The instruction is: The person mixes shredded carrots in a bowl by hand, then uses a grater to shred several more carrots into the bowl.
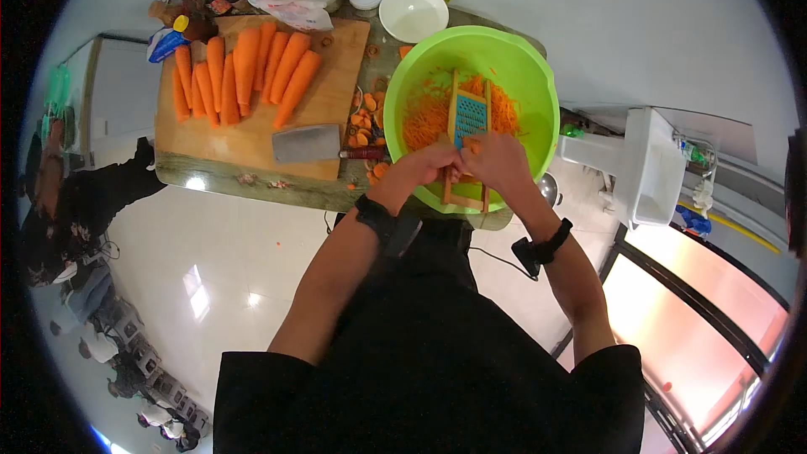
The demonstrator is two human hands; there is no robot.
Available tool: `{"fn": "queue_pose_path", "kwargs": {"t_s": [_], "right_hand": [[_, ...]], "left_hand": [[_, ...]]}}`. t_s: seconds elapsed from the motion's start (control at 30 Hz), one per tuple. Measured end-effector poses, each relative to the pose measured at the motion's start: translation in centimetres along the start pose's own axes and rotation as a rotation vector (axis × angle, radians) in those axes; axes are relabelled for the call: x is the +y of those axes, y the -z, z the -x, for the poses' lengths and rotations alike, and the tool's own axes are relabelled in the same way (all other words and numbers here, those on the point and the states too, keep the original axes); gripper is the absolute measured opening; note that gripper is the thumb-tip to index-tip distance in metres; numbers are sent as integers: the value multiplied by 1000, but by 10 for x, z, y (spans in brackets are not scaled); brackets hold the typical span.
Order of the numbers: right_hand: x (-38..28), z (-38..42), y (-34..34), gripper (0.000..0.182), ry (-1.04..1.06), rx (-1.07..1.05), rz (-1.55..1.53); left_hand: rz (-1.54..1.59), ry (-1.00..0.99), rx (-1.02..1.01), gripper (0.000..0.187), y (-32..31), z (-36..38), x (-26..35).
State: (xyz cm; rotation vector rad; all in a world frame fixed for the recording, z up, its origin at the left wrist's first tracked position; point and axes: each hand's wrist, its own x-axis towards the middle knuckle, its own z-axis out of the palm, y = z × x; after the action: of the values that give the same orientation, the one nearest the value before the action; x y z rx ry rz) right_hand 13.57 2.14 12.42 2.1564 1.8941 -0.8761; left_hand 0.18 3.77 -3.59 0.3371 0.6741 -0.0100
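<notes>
A grater [471, 115] with a wooden frame and a blue grating plate lies slanted in a large green bowl [542, 101]. Shredded carrot [427, 122] is heaped in the bowl on both sides of it. My left hand [433, 164] is closed at the grater's lower left side, gripping its frame. Right beside it, my right hand [496, 160] is closed over the lower part of the grating plate. A bit of orange shows at its fingers, but what it holds is mostly hidden. The two hands touch or nearly touch.
Several peeled carrots [246, 67] and a cleaver [307, 144] lie on a wooden board [227, 145] at left. Carrot pieces [361, 120] are scattered between board and bowl. A white bowl [414, 13], tubs and bottles line the back. Other people are at far left.
</notes>
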Motion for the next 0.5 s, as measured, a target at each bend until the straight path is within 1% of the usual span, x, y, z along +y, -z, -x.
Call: {"fn": "queue_pose_path", "kwargs": {"t_s": [0.07, 0.13, 0.2, 0.27, 0.3, 0.37, 0.43, 0.5], "right_hand": [[3, -8, -7, 31, 2, 75, 33], [-2, -12, -1, 32, -19, 78, 15], [0, -20, 2, 33, -44, 91, -1], [10, -23, -2, 38, 99, 50, 170], [12, -26, -9, 38, 93, 51, 168], [11, -43, -19, 36, -53, 192, 47], [13, -62, -13, 37, -34, 184, 50], [17, -78, -15, 38, -35, 172, 45]], "left_hand": [[-26, 30, 25, 4, -4, 2, 4], [-50, 71, 52, 5, -13, 12, 9], [-137, 86, 118, 10, -19, 20, 17], [-106, 95, 96, 13, -11, 12, 10], [-77, 96, 75, 15, -8, 8, 7], [-77, 100, 89, 17, -17, 16, 13], [-58, 97, 116, 19, -20, 24, 19], [-57, 69, 98, 20, -22, 27, 19]]}}
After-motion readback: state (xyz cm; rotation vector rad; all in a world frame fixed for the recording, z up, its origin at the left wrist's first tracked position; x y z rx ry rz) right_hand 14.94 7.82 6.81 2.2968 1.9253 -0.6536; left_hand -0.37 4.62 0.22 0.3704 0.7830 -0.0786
